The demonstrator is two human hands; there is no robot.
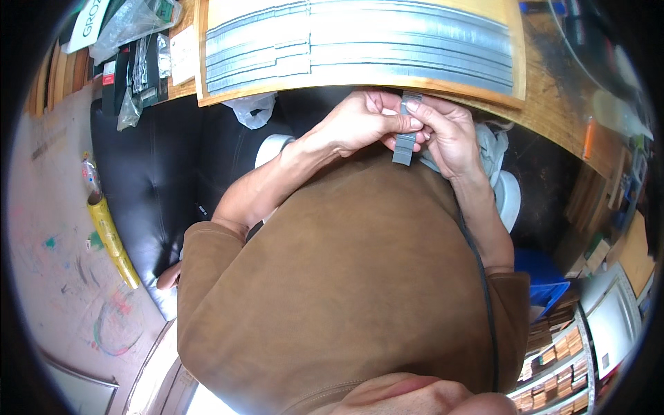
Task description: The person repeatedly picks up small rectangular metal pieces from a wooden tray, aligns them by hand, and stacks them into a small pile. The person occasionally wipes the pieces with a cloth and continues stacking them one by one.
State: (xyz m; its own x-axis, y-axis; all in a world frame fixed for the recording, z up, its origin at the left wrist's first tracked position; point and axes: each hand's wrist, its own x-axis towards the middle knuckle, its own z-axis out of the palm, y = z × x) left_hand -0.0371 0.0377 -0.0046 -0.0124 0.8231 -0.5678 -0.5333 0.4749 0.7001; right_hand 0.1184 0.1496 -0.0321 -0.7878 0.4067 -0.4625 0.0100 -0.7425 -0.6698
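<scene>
Both hands are closed on one thing, a small bundle of flat grey metal strips [402, 155], held in front of the person's brown top [353, 270], at the near edge of the wooden tray. The left hand [373, 119] pinches the bundle from the left with its thumb laid across it, and the right hand [448, 130] grips it from the right, thumb on its far part; the near end sticks out free below the fingers. Whether the bundle touches the tray [200, 62] cannot be told. The tray lies on the worktop [546, 128], filled with long rows of shiny metal strips [408, 57]. On the far left are a clear plastic bag [131, 31] and dark boxes. A black sofa [155, 173] stands to the left, with a yellow tube [112, 238] beside it. A blue bin [551, 296] is at the near right, beside shelves of wooden blocks [561, 353].
</scene>
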